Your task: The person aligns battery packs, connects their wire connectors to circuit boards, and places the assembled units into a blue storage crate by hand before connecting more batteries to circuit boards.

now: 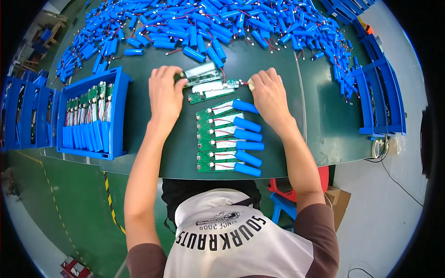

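Observation:
My left hand [166,92] is closed on the left end of a green circuit board [201,72] with a white label, tilted over the table. Just below it lie more green boards [209,92] with white labels. My right hand [270,95] is pinched beside their right end. A small white connector and a short red wire [244,83] show at its fingertips; what the fingers hold is mostly hidden. Nearer me, several circuit boards [206,134] lie in a column, each with a blue cylindrical battery [248,135] at its right end and red wires across it.
A large pile of blue wired batteries [185,28] covers the far side of the green table [148,164]. On the left stands a blue bin [121,111] of boards with batteries. More blue bins [381,99] stand at the right edge. A red stool [282,187] is below the table.

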Action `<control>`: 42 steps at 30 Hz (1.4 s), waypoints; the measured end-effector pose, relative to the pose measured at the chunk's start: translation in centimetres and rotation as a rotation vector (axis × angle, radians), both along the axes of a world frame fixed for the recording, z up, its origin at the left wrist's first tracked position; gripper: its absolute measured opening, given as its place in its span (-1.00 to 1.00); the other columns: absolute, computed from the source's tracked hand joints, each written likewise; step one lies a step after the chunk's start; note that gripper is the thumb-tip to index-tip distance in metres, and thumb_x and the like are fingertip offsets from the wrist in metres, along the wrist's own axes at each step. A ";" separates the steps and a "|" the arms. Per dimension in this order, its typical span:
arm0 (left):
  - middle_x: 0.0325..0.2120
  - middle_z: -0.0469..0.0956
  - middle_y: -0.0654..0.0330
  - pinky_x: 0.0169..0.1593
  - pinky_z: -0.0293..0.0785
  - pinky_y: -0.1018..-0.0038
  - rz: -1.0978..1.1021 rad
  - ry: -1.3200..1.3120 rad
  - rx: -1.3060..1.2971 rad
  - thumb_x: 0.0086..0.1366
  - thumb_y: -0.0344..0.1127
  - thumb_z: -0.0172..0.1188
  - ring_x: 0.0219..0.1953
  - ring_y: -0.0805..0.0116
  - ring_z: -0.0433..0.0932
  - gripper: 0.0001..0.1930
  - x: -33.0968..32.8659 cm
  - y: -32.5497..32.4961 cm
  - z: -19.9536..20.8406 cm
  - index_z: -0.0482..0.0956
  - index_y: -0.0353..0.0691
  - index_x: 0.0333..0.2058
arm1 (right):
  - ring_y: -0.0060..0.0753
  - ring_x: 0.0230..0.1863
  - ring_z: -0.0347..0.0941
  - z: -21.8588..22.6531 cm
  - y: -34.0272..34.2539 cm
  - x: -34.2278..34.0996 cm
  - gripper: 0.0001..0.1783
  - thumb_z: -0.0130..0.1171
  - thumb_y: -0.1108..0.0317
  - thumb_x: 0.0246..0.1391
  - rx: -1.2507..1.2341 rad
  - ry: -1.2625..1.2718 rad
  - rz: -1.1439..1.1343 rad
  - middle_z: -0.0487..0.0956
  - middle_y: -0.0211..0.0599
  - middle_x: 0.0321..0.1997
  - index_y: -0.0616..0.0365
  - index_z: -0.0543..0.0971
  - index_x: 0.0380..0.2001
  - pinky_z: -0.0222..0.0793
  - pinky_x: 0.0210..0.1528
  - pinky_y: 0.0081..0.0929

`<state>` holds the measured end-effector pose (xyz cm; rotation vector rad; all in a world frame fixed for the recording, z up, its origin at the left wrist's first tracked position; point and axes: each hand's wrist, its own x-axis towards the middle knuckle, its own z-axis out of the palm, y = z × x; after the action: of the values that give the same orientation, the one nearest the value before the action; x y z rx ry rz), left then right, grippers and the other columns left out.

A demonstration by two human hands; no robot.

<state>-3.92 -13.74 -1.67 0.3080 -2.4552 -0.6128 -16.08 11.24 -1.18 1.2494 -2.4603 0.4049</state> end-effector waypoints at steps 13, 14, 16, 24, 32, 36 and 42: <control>-0.32 0.55 0.12 -0.17 0.48 0.30 -0.130 -0.002 0.106 0.15 -0.64 0.30 -0.27 0.15 0.52 -0.78 0.8 5.2 0.1 0.68 -0.31 -0.21 | -0.41 -0.35 0.47 1.4 0.2 0.7 -0.88 0.16 0.55 0.25 -0.445 -0.644 0.074 0.55 -0.23 -0.33 0.30 0.55 -0.15 0.42 -0.24 -0.43; -0.32 0.55 0.12 -0.17 0.48 0.30 -0.129 -0.002 0.108 0.15 -0.64 0.30 -0.27 0.15 0.52 -0.78 1.0 5.5 0.3 0.68 -0.31 -0.21 | -0.43 -0.35 0.47 1.4 0.1 0.9 -0.87 0.17 0.55 0.24 -0.386 -0.597 0.093 0.55 -0.24 -0.33 0.30 0.55 -0.15 0.42 -0.25 -0.44; -0.14 0.51 0.07 -0.05 0.47 0.19 -0.047 -0.137 0.052 0.16 -0.63 0.28 -0.11 0.06 0.48 -0.73 1.6 6.2 0.9 0.67 -0.32 -0.13 | -0.39 -0.35 0.48 0.5 0.2 0.7 -0.85 0.17 0.56 0.23 -0.377 -0.582 0.141 0.56 -0.23 -0.33 0.30 0.56 -0.13 0.43 -0.25 -0.42; 0.11 0.39 -0.05 0.20 0.34 0.12 0.042 -0.140 0.067 0.06 -0.68 0.23 0.17 -0.09 0.36 -0.42 5.1 10.7 -0.2 0.52 -0.35 0.14 | -0.17 -0.34 0.55 0.5 -0.4 1.8 -0.80 0.20 0.59 0.15 -0.295 -0.471 0.230 0.58 -0.15 -0.32 0.30 0.58 -0.13 0.46 -0.27 -0.32; 0.14 0.39 0.02 0.24 0.30 0.10 -0.130 -0.160 0.089 -0.07 -0.77 0.17 0.26 -0.04 0.32 -0.37 5.5 8.8 -0.6 0.63 -0.23 0.06 | -0.21 -0.28 0.64 1.4 0.5 3.2 -0.79 0.23 0.61 0.12 -0.270 -0.567 0.163 0.64 -0.10 -0.26 0.32 0.60 -0.14 0.53 -0.23 -0.37; 0.13 0.46 0.07 0.30 0.26 0.10 -0.103 -0.123 0.030 0.18 -0.68 0.14 0.28 0.01 0.35 -0.53 5.4 8.8 -0.9 0.63 -0.18 0.06 | -0.23 -0.28 0.64 2.3 -1.8 2.4 -0.83 0.25 0.60 0.12 -0.288 -0.593 0.198 0.64 -0.08 -0.30 0.32 0.61 -0.18 0.53 -0.22 -0.38; 0.09 0.52 0.14 0.27 0.25 0.09 -0.054 -0.102 -0.004 0.30 -0.53 0.18 0.26 0.13 0.41 -0.64 5.4 9.2 -1.8 0.60 -0.22 0.07 | 0.03 -0.29 0.60 0.2 -5.1 -0.2 -0.85 0.23 0.55 0.08 -0.207 -0.406 0.259 0.65 -0.06 -0.29 0.26 0.62 -0.23 0.51 -0.23 -0.19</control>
<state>1.44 -4.56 -3.44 0.2790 -2.5693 -0.6294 -16.29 6.10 -0.99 1.5204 -2.4872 1.0465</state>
